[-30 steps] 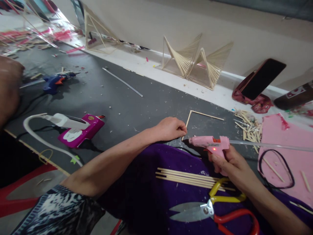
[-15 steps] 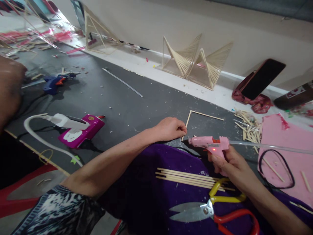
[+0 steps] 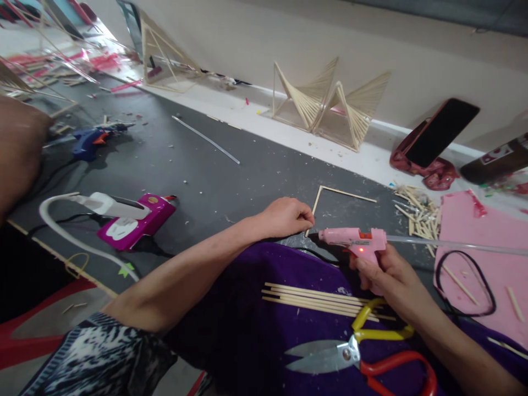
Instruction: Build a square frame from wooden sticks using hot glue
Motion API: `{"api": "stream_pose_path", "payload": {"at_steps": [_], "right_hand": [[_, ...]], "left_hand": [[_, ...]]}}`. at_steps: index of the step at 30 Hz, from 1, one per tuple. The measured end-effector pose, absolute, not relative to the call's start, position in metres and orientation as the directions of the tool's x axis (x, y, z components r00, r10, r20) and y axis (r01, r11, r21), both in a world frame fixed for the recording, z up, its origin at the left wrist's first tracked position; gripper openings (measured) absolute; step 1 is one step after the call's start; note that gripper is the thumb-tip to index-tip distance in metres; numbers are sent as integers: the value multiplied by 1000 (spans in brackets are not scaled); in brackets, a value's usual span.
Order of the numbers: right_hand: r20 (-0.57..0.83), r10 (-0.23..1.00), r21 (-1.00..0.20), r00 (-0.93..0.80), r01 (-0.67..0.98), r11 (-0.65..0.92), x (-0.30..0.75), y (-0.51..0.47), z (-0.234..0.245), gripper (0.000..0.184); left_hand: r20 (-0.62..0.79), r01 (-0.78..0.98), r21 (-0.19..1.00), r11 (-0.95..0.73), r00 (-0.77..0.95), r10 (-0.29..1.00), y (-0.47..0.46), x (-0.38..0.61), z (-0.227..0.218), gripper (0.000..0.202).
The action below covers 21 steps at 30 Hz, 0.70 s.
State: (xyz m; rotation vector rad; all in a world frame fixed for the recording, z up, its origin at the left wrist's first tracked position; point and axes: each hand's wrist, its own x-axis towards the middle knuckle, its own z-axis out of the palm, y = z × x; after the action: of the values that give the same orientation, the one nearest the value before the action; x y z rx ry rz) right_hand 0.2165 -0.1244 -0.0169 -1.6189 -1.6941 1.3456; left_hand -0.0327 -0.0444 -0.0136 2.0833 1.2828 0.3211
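Pink glue gun (image 3: 350, 238) is gripped in the closed right hand (image 3: 388, 278), with the nozzle pointing left just above the grey floor mat (image 3: 231, 181). The left hand (image 3: 289, 216), fingers curled, pinches the near corner of the stick frame (image 3: 348, 192) lying on the mat, just beside the nozzle. Loose sticks (image 3: 313, 297) and scissors (image 3: 330, 356) rest on the purple cloth (image 3: 247, 330).

Glue gun (image 3: 350, 239): smooth pink plastic, slightly glossy, fed by a translucent glue stick (image 3: 454, 246). Square frame (image 3: 348, 193) and loose sticks (image 3: 313, 297): pale bare wood, matt. Lap cloth (image 3: 247, 330): soft purple fabric, flecked with white specks. Scissors (image 3: 322, 356): dull grey metal blades, glossy red and yellow coated handles. Floor mat (image 3: 206, 176): dark grey, matt, strewn with crumbs. Sheet (image 3: 495, 236): pink foam, matt.
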Motion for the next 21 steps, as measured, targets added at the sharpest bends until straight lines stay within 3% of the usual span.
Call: {"api": "stream_pose_path", "payload": {"at_steps": [8, 16, 21], "right_hand": [[-301, 932, -878, -202, 440, -188, 211, -127, -11, 32], [-306, 929, -843, -209, 512, -162, 214, -125, -15, 36], [-296, 935, -875, -198, 449, -182, 216, -124, -16, 35]], "left_hand": [[-120, 699, 651, -296, 480, 869, -45, -33, -14, 19], [-108, 699, 644, -309, 484, 869, -44, -33, -17, 19], [-117, 701, 647, -300, 480, 870, -46, -33, -15, 20]]}}
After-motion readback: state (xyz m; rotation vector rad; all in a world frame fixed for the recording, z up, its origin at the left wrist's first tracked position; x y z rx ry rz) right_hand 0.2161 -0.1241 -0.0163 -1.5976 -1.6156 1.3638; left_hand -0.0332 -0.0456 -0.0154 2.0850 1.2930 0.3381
